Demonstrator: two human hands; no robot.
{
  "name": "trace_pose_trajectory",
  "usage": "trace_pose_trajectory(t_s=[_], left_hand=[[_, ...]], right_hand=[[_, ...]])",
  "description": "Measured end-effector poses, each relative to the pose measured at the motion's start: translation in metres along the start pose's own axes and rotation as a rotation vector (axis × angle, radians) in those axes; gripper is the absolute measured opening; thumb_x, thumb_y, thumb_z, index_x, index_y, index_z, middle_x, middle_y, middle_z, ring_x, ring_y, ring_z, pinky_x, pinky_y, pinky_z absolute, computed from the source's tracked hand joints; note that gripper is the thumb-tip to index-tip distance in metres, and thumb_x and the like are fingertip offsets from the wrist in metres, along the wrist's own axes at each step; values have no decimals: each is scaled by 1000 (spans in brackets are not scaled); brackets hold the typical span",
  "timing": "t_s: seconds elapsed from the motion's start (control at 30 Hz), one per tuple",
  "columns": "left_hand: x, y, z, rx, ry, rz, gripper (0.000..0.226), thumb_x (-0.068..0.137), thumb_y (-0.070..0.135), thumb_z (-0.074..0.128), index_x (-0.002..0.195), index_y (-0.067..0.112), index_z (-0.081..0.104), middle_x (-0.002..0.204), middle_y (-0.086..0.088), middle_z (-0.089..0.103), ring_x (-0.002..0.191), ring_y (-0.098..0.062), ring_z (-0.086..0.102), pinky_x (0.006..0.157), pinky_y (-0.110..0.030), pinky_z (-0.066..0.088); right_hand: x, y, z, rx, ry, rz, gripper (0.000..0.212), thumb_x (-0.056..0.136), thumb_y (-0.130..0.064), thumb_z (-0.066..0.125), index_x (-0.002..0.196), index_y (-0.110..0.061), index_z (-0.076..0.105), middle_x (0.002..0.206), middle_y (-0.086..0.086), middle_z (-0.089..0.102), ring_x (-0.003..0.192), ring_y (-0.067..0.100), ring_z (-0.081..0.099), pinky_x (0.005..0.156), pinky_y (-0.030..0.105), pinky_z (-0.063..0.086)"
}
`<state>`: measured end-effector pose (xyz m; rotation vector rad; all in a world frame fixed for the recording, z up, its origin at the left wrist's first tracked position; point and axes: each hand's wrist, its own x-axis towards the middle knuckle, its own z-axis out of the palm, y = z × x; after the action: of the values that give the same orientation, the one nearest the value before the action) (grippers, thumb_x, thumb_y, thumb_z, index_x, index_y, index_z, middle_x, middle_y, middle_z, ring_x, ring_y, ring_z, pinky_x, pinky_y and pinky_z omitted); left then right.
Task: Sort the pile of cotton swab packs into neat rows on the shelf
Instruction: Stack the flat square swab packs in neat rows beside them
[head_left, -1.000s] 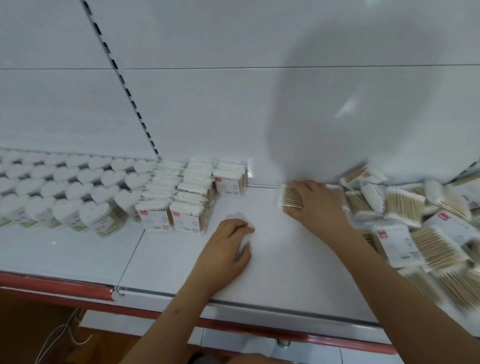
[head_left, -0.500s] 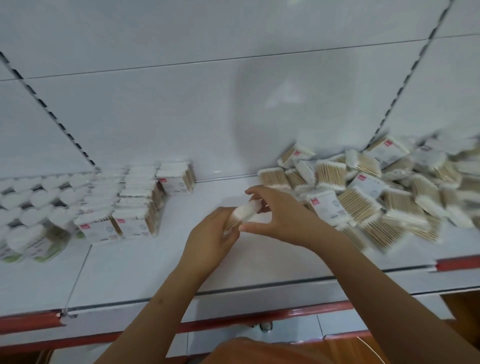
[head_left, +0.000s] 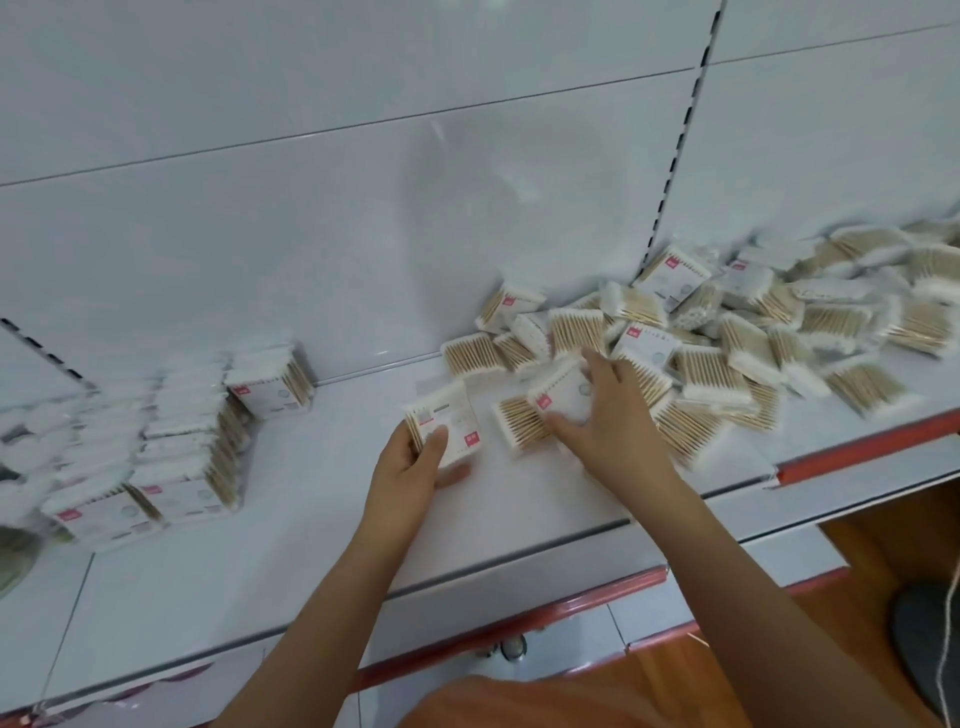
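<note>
The left hand (head_left: 415, 462) holds one pack (head_left: 448, 423) just above the white shelf (head_left: 311, 519), thumb pressed across its printed face and fingers curled under its lower edge. The pack is tilted, its red tag low at the right corner, wooden swab sticks showing along its left side.

The right hand (head_left: 605, 415) reaches to the near edge of the pile (head_left: 727, 343), fingers spread and bent over a second pack (head_left: 563, 392), thumb against its lower edge near a red tag. That pack lies partly on top of another one (head_left: 519, 428) turned stick-side up; the two touch. Whether the hand has lifted the second pack off the shelf I cannot tell.

The pile spreads to the right along the shelf and against the back panel (head_left: 363, 234), packs lying at all angles, some on their faces, some showing sticks, several overlapping. It crosses onto the next shelf section, where the blur hides detail.

To the left, well apart from the hands, stand the rows (head_left: 187, 447): packs upright, one behind another, running from the front towards the back panel, with a single pack (head_left: 270, 387) standing beside them at the back. Further left are more white packs, too blurred to make out.

A red strip (head_left: 530, 613) edges the shelf front.
</note>
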<state>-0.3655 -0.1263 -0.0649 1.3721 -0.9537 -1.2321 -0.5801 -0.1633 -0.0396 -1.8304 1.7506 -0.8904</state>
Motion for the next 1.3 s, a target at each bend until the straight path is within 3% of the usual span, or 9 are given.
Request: trace_pose_trajectory(t_s=[0.17,0.3,0.4,0.63,0.83,0.93,1.07,1.23,1.3], left_hand=[[-3,6,5,-104,-64,-58,30,103,8,51,130,20,57,120,4,72,107,-17,71,86,-33,59],[-5,9,-1,257,-51,23,40,92,5,64,126,24,56,118,5,70,99,-9,70,83,-26,59],[-6,18,-9,463,44,132,37,87,15,74,117,29,56,104,13,69,81,0,66,69,-10,51],[1,36,-19,260,131,154,15,91,22,73,105,23,72,100,6,74,92,-13,71,76,-27,59],[-3,38,-10,-95,72,2,23,102,27,54,113,14,70,106,-8,75,94,-24,74,74,-34,60],[-3,39,-6,-223,37,-92,34,103,38,48,117,13,68,109,-9,75,100,-24,73,85,-39,59],[-2,30,-10,-99,-22,-21,32,94,13,67,125,21,65,122,-4,70,112,-23,68,100,-45,54],[0,33,-29,-35,-54,48,49,89,5,72,130,27,59,122,-6,69,109,-21,69,95,-36,56],[-1,33,-41,50,-70,102,52,90,9,70,135,29,54,120,1,69,109,-13,68,92,-26,56]], right_hand=[[0,-22,3,345,-26,55,58,90,-32,71,141,-22,47,128,-4,51,103,4,55,81,11,42],[-4,-29,11,690,-156,100,37,93,-16,66,127,-27,56,117,-8,66,92,-5,66,70,12,51],[-2,-27,7,760,-172,58,38,90,-12,70,124,-23,59,110,-7,71,97,6,69,71,18,54],[0,-27,5,739,-361,-80,40,87,-13,74,122,-28,63,111,-2,71,106,15,67,88,37,58],[-8,-38,32,618,-265,-144,21,90,-15,70,105,-28,64,99,-16,69,94,-4,62,79,13,50],[-10,-38,47,697,-200,-78,18,92,-19,69,108,-20,63,103,-8,67,92,1,63,74,16,51],[-7,-37,58,686,-174,-24,21,92,-25,69,110,-24,59,111,-3,64,102,12,62,78,22,54],[10,-33,51,468,-497,-17,58,78,-57,72,127,-33,51,106,-14,68,98,5,66,89,30,54],[17,-37,51,314,-551,-90,48,77,-58,72,116,-32,60,94,-19,66,88,0,63,87,28,54]])
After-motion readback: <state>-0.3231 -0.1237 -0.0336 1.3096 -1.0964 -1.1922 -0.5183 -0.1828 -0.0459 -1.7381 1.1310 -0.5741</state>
